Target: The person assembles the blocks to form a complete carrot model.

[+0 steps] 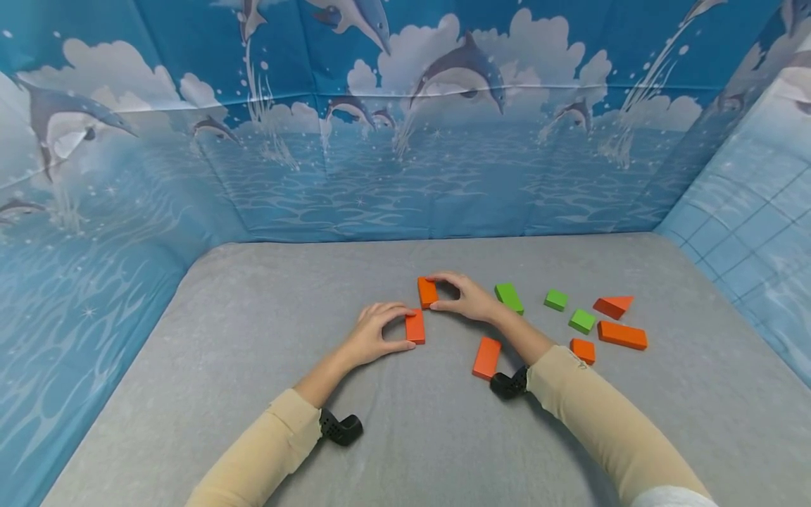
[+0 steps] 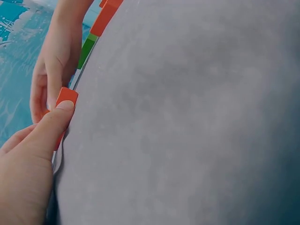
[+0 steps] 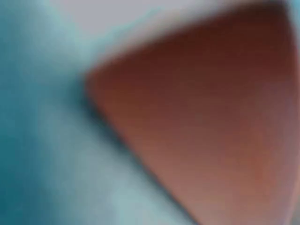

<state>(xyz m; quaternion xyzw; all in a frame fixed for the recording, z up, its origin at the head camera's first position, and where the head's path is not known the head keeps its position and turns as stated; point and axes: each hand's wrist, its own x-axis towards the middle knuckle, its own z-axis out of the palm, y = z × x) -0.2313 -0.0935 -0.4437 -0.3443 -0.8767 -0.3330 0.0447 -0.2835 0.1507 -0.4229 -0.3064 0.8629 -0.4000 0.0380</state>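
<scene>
Near the middle of the grey surface, my left hand [image 1: 374, 332] pinches a red-orange rectangular block [image 1: 415, 327] between thumb and fingers. Just beyond it, my right hand [image 1: 465, 297] pinches an orange rectangular block [image 1: 427, 293] by its ends. The two blocks sit corner to corner, the right hand's block farther back. In the left wrist view, my left thumb presses the end of the red-orange block [image 2: 67, 94], with the right hand [image 2: 56, 70] behind it. A large blurred red-orange block [image 3: 201, 122] fills most of the right wrist view, very close to the camera.
A red-orange block [image 1: 486, 358] lies beside the right wrist's black camera [image 1: 509, 384]. To the right are green blocks [image 1: 510, 298], [image 1: 556, 300], [image 1: 582, 321], an orange-red triangular block [image 1: 614, 306], a long orange block [image 1: 623, 335] and a small orange block [image 1: 583, 351]. A dolphin-print curtain [image 1: 380, 176] stands behind.
</scene>
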